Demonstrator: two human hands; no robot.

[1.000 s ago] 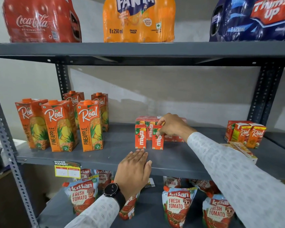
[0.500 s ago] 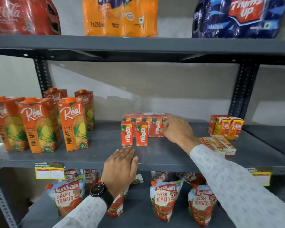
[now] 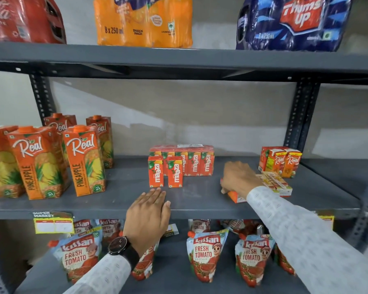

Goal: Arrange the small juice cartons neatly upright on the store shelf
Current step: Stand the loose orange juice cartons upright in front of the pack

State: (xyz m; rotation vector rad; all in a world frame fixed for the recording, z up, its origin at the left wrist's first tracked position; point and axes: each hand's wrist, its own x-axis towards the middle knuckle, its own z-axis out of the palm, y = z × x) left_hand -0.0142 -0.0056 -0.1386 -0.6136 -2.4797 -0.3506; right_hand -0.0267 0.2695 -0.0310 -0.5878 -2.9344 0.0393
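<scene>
Two small red Maaza cartons [image 3: 155,174] [image 3: 175,175] stand upright side by side on the middle grey shelf [image 3: 115,201], in front of a wrapped pack of Maaza cartons [image 3: 197,162]. My right hand [image 3: 239,178] lies to their right, fingers curled over a small orange carton [image 3: 234,196] that lies flat on the shelf. More small cartons lie flat [image 3: 278,183] just right of that hand. Behind them, small Real cartons [image 3: 282,161] stand upright. My left hand [image 3: 148,213] rests flat on the shelf's front edge, holding nothing.
Tall Real pineapple cartons [image 3: 83,160] fill the shelf's left end. Soft-drink multipacks [image 3: 143,20] sit on the shelf above. Kissan tomato pouches [image 3: 207,255] stand on the shelf below. A shelf post [image 3: 300,115] rises at the back right.
My right hand left the upright Maaza cartons, moved right and closed over the flat orange carton. The view shifted right. My left hand stayed on the shelf edge.
</scene>
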